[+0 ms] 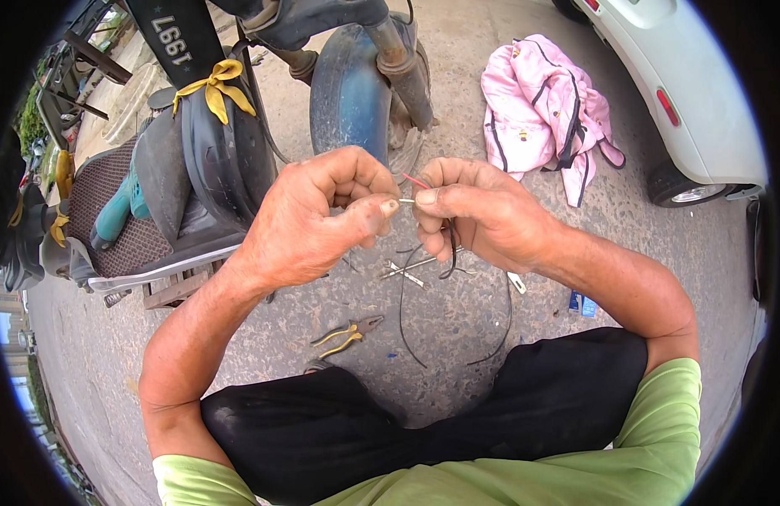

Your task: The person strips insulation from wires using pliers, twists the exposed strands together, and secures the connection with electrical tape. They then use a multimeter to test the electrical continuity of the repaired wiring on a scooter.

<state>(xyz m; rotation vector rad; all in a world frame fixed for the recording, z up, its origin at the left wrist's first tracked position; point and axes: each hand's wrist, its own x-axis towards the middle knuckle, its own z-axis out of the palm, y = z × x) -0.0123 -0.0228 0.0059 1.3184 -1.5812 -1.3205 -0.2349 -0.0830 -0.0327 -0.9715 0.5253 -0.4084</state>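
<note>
In the middle, my left hand (pixel 339 207) pinches one end of a short pale strand (pixel 407 201), which looks like a wire. Facing it, my right hand (pixel 461 207) grips the other end, with a thin red wire (pixel 416 181) poking out between its fingers and a black cable (pixel 451 253) hanging below. The two hands are close, with a small gap between the fingertips. On the pavement beneath lie several metal tools (pixel 411 274), long dark cables (pixel 402 325) and yellow-handled pliers (pixel 346 336).
Ahead stands a scooter or motorbike (pixel 196 152) with a blue front tire (pixel 343 93) and a tied yellow cloth (pixel 217 88). A pink garment (pixel 537 110) lies on the ground beside a white car (pixel 677 101). Small blue packets (pixel 581 302) lie right of the tools.
</note>
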